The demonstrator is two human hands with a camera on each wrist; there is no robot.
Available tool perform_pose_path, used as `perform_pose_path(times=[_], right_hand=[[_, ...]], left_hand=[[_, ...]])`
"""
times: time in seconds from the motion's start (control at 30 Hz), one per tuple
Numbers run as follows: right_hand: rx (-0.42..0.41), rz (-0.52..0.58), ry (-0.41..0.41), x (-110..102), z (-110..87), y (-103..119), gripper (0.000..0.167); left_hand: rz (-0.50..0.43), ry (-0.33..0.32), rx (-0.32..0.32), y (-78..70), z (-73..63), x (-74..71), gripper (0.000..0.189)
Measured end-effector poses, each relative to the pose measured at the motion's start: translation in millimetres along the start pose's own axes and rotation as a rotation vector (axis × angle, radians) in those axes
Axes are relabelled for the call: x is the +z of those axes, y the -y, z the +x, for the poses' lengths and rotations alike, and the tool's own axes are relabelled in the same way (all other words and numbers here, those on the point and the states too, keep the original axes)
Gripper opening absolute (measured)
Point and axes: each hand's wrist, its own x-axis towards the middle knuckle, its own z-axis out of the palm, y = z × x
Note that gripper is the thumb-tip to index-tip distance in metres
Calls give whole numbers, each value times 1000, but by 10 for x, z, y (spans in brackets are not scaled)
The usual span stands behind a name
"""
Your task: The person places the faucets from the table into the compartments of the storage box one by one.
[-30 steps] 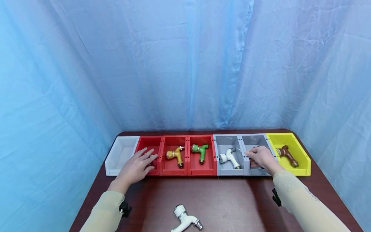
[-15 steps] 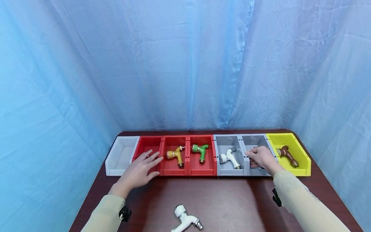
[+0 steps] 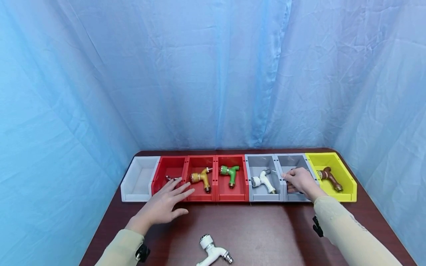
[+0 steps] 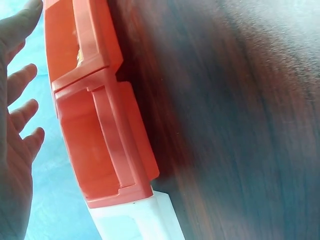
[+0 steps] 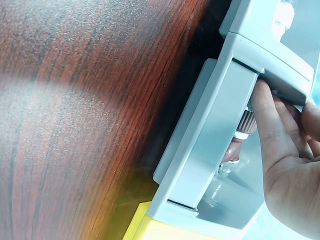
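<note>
My left hand (image 3: 163, 205), fingers spread, hovers by the front of two red bins. Under its fingertips, a mostly hidden tap (image 3: 169, 178) with a shiny end lies in the left red bin (image 3: 173, 162). My right hand (image 3: 301, 181) grips the side wall of the right grey bin (image 3: 291, 159), thumb at the rim and fingers inside. Within that bin, the right wrist view shows a tap (image 5: 231, 150) with a brown ribbed handle, below the fingers. A white tap (image 3: 213, 251) lies on the table in front.
The bins form one row: a white bin (image 3: 141, 181) at left, a yellow bin (image 3: 321, 159) at right. Between stand bins with a yellow tap (image 3: 203, 178), a green tap (image 3: 230, 173) and another white tap (image 3: 264, 181). A brown tap (image 3: 330, 178) lies in the yellow bin. Blue curtains (image 3: 213, 74) hang behind.
My left hand has drawn back out of the left red bin, toward me and slightly right, uncovering part of the tap there. The right hand has stayed put.
</note>
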Motion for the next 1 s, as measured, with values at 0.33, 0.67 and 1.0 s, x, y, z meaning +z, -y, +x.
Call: perform_pose_path(times=[0.33,0.67,1.0], right_hand=[[2,-5,2,-15,-6,11,38],[4,-21,-1,-8,-13,-6,39],[1,-31,-10,6,-35,12,37]], left_hand=[[-60,68,174,-126,-84,137,77],[-103,165,291,-239,-127,262,84],[-132,232,401,-382,-151,384,87]])
